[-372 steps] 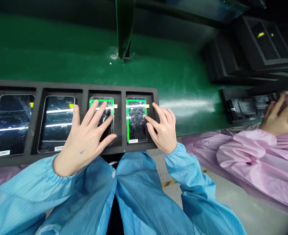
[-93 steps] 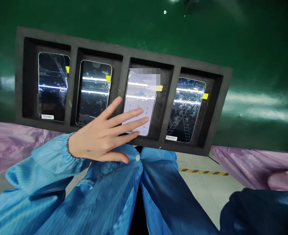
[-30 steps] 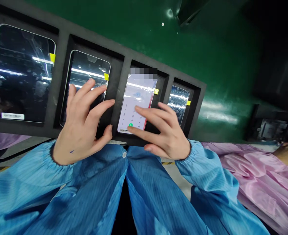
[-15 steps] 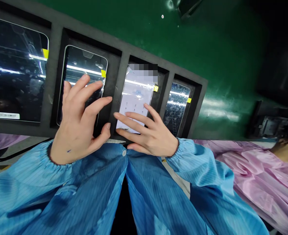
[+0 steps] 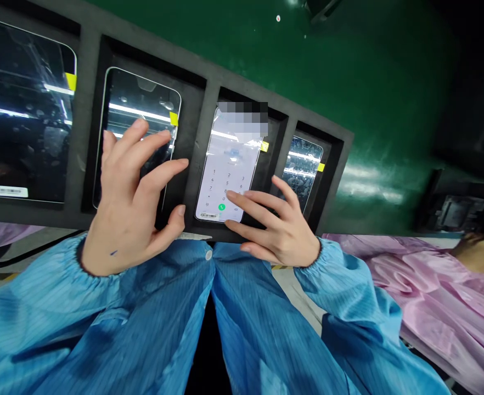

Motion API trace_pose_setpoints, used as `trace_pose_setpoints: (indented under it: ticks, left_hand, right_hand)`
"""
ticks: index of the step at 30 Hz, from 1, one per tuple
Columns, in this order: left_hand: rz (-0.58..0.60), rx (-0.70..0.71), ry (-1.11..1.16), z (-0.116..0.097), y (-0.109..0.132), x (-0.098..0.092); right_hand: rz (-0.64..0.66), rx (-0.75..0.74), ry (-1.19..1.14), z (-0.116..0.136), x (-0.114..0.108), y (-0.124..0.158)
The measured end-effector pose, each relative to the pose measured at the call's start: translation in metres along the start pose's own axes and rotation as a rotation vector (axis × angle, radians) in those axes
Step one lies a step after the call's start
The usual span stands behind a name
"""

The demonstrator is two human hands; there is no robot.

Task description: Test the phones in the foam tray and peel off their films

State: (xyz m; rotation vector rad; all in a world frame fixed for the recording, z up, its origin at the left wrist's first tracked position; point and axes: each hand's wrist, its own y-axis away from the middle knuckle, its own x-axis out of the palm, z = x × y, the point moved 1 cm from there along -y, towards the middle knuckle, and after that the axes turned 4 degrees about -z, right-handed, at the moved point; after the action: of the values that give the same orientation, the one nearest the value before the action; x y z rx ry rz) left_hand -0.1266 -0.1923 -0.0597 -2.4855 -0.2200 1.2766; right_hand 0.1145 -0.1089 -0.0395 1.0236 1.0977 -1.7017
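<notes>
Head view: rectangular lavender-lit phone [image 5: 229, 159] lies in the black foam tray [image 5: 197, 144]; right hand [image 5: 281, 230] spreads open over it; left hand [image 5: 122, 214] curls loosely, empty; touch best with one fingertip, others lifted.

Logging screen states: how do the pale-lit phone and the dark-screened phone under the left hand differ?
The pale-lit phone shows a keypad; the dark-screened phone shows reflections, no keypad. Left hand partly hides the dark phone; right hand overlaps the lit phone's lower right. Both lie in the black tray, each with a yellow tab.
</notes>
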Motion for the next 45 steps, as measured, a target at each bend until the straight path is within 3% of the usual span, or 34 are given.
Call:
trace_pose_setpoints:
  ticks: [3,6,12,15,19,23,28,31,38,41,45]
  left_hand:
    - [0.005,-0.014,-0.005,0.0,0.0,0.0]
    - [0.005,-0.017,-0.003,0.0,-0.001,-0.001]
    - [0.005,-0.025,0.009,0.001,-0.001,0.0]
    - [0.003,-0.019,0.009,0.001,0.0,0.0]
    - [0.002,-0.021,0.009,0.002,0.0,-0.001]
    - [0.0,-0.031,0.009,0.002,0.0,-0.002]
    - [-0.011,-0.01,0.022,0.001,0.001,-0.002]
    - [-0.017,-0.023,0.022,0.001,0.001,-0.001]
    - [-0.013,-0.038,0.017,0.0,0.001,0.0]
    - [-0.015,-0.053,0.014,0.0,0.001,-0.001]
    - [-0.019,-0.05,0.022,-0.001,0.001,-0.001]
  right_hand:
    - [0.041,-0.045,0.02,0.004,0.008,-0.015]
    - [0.011,-0.06,-0.003,0.005,0.002,-0.023]
    - [-0.085,0.037,0.001,-0.003,-0.018,0.001]
    - [-0.045,0.018,0.002,-0.002,-0.01,0.007]
    - [0.011,-0.024,0.032,0.006,0.007,-0.007]
    - [-0.029,-0.066,-0.017,0.01,0.004,-0.021]
    - [-0.111,0.112,0.002,-0.003,-0.018,-0.001]
    - [-0.102,0.195,0.062,-0.01,-0.019,0.012]
    - [-0.005,0.148,0.118,-0.006,0.004,-0.013]
    - [-0.042,0.114,0.078,-0.005,-0.002,-0.023]
    - [-0.122,0.207,0.076,-0.01,-0.019,-0.01]
